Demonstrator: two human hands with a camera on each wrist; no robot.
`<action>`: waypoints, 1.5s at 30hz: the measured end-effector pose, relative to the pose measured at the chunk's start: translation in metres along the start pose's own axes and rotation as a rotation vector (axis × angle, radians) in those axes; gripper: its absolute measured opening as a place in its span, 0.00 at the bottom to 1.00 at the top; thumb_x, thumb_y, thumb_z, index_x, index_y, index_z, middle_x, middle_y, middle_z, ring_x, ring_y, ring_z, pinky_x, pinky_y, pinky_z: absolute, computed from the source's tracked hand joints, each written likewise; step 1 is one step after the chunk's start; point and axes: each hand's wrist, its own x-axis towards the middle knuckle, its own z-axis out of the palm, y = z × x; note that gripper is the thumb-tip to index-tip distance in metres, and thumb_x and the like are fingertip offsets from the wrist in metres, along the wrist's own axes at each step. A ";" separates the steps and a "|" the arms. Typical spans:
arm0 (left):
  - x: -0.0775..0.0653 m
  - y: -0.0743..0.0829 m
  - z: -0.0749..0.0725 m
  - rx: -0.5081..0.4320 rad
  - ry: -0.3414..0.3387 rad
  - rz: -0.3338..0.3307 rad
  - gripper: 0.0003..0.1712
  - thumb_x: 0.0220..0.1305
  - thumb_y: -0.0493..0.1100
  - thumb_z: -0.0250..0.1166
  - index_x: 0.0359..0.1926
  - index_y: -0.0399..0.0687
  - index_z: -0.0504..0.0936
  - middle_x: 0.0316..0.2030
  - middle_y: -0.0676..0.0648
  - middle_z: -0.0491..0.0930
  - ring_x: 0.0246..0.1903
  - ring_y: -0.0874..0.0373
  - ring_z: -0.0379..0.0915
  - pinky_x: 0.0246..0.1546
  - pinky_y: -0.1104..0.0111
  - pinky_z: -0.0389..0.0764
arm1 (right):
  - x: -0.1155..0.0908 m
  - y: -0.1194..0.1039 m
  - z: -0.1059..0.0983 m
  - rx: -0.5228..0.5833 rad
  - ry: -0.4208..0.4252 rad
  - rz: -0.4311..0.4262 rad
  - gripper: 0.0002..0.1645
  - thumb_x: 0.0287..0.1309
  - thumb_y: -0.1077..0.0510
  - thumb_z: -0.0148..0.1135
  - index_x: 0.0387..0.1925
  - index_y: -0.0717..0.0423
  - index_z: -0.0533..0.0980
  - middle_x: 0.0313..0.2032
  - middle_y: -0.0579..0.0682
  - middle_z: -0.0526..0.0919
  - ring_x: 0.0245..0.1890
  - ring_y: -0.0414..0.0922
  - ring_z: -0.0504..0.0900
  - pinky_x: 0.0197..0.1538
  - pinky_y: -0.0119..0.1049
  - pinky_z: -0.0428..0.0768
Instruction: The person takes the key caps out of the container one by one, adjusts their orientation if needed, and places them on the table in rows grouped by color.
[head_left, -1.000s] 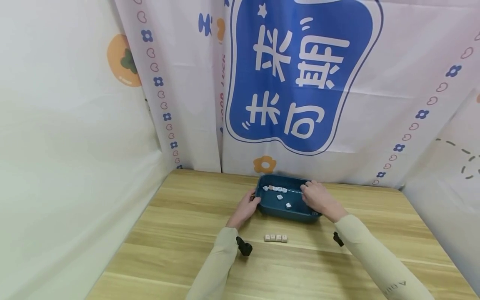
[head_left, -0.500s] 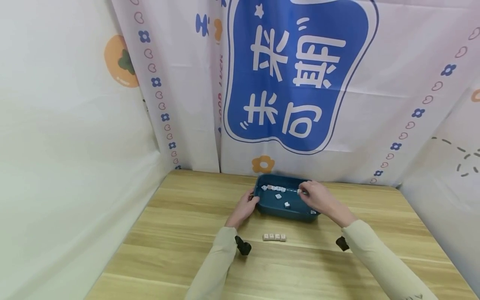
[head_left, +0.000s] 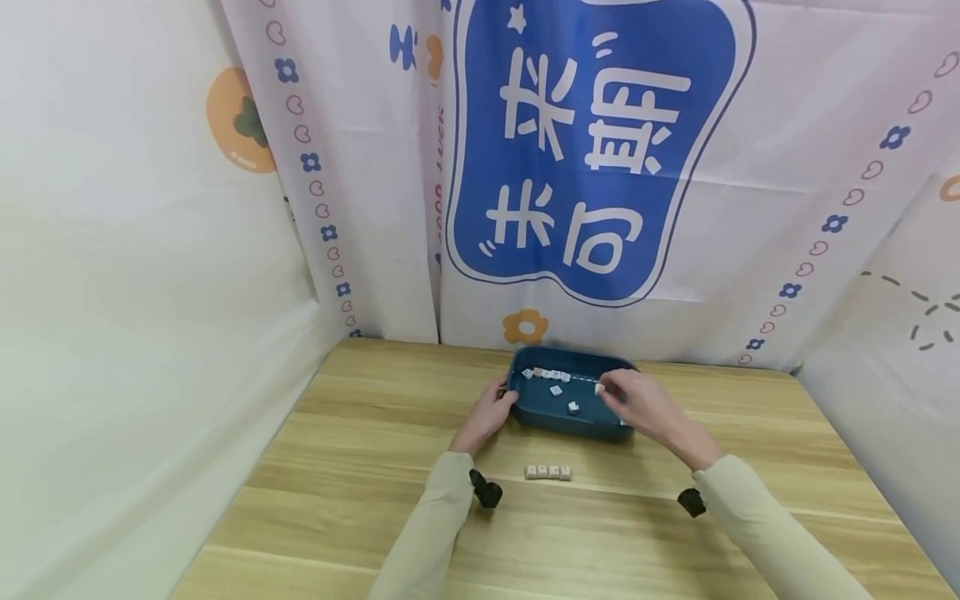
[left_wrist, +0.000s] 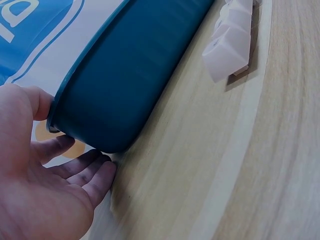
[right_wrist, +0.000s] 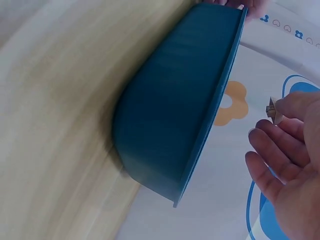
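Observation:
A dark teal plastic tray [head_left: 562, 423] stands on the table, with several light keycaps [head_left: 555, 375] in a loose line near its back wall. Nearer the middle of it lie two more keycaps [head_left: 556, 390]. My left hand [head_left: 489, 414] holds the tray's left end, thumb at the rim and fingers against the outer wall in the left wrist view. Over the tray's right side, my right hand [head_left: 648, 408] pinches one keycap [right_wrist: 272, 110] between thumb and index finger; the other fingers are loosely bent. Its stem side shows in the right wrist view.
A straight row of several keycaps [head_left: 548, 472] sits on the wooden table [head_left: 360, 483] in front of the tray. Close behind the tray hangs a printed curtain [head_left: 480, 317], and a white cloth wall [head_left: 165, 333] borders the left side.
My right hand has risen from the tray's right part and drawn slightly back, a keycap now showing in its fingertips. The left hand stays on the tray's end.

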 end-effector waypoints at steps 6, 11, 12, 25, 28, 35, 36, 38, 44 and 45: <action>0.000 0.003 -0.001 -0.001 0.001 0.004 0.34 0.71 0.50 0.52 0.74 0.46 0.59 0.69 0.40 0.67 0.68 0.44 0.63 0.68 0.48 0.64 | -0.009 -0.003 0.001 0.031 0.037 -0.043 0.07 0.56 0.60 0.69 0.37 0.54 0.80 0.31 0.44 0.84 0.30 0.36 0.79 0.34 0.31 0.81; 0.001 0.002 -0.001 0.008 -0.001 0.004 0.34 0.71 0.51 0.51 0.74 0.46 0.59 0.69 0.40 0.66 0.68 0.45 0.63 0.68 0.48 0.64 | -0.019 -0.009 0.006 0.031 0.022 -0.058 0.07 0.56 0.60 0.69 0.37 0.53 0.80 0.32 0.43 0.84 0.31 0.35 0.79 0.35 0.32 0.82; 0.001 0.002 -0.001 0.009 0.000 0.005 0.34 0.71 0.51 0.51 0.74 0.46 0.59 0.69 0.40 0.66 0.68 0.45 0.63 0.69 0.48 0.64 | -0.021 -0.011 0.007 0.030 0.016 -0.057 0.07 0.55 0.60 0.69 0.37 0.53 0.81 0.32 0.43 0.84 0.32 0.35 0.79 0.36 0.32 0.82; 0.001 0.005 0.000 0.000 0.004 -0.004 0.33 0.71 0.50 0.51 0.74 0.46 0.60 0.69 0.40 0.67 0.68 0.45 0.63 0.68 0.49 0.65 | -0.038 -0.027 0.022 0.059 -0.012 -0.109 0.07 0.55 0.60 0.70 0.36 0.49 0.81 0.32 0.40 0.83 0.31 0.33 0.80 0.34 0.29 0.82; 0.000 0.005 0.000 -0.013 0.007 0.000 0.33 0.71 0.50 0.51 0.73 0.44 0.61 0.68 0.40 0.67 0.67 0.46 0.64 0.68 0.50 0.66 | -0.042 -0.029 0.029 0.062 -0.007 -0.136 0.07 0.54 0.59 0.71 0.35 0.49 0.81 0.32 0.39 0.84 0.31 0.32 0.79 0.35 0.29 0.82; -0.001 0.005 0.001 -0.038 0.000 -0.012 0.33 0.71 0.49 0.51 0.73 0.44 0.60 0.68 0.39 0.67 0.68 0.46 0.64 0.68 0.51 0.66 | -0.052 -0.032 0.043 0.042 0.013 -0.201 0.07 0.53 0.59 0.72 0.34 0.50 0.81 0.31 0.41 0.85 0.32 0.35 0.82 0.36 0.30 0.82; -0.002 0.005 0.001 -0.039 0.000 -0.011 0.33 0.71 0.49 0.51 0.73 0.44 0.61 0.68 0.39 0.67 0.68 0.46 0.64 0.68 0.51 0.66 | -0.054 -0.033 0.045 0.044 0.007 -0.197 0.07 0.53 0.59 0.72 0.35 0.50 0.81 0.31 0.41 0.85 0.33 0.35 0.82 0.36 0.31 0.82; -0.001 0.004 0.001 -0.034 0.001 -0.010 0.32 0.71 0.49 0.52 0.73 0.44 0.61 0.68 0.39 0.67 0.68 0.46 0.64 0.68 0.51 0.66 | -0.056 -0.034 0.047 0.036 -0.013 -0.176 0.07 0.54 0.57 0.71 0.35 0.48 0.81 0.32 0.40 0.85 0.34 0.35 0.81 0.37 0.31 0.82; -0.002 0.003 0.001 -0.029 -0.002 -0.011 0.32 0.72 0.49 0.51 0.73 0.44 0.61 0.68 0.39 0.67 0.68 0.45 0.63 0.68 0.51 0.66 | -0.061 -0.038 0.055 0.026 -0.073 -0.107 0.06 0.55 0.54 0.70 0.36 0.44 0.82 0.33 0.37 0.82 0.35 0.32 0.77 0.36 0.30 0.80; -0.002 0.003 0.001 -0.032 -0.003 -0.013 0.32 0.72 0.49 0.51 0.73 0.44 0.60 0.69 0.39 0.67 0.68 0.46 0.63 0.68 0.51 0.66 | -0.062 -0.039 0.057 0.028 -0.078 -0.104 0.06 0.55 0.54 0.70 0.36 0.44 0.82 0.32 0.37 0.82 0.34 0.32 0.76 0.36 0.30 0.79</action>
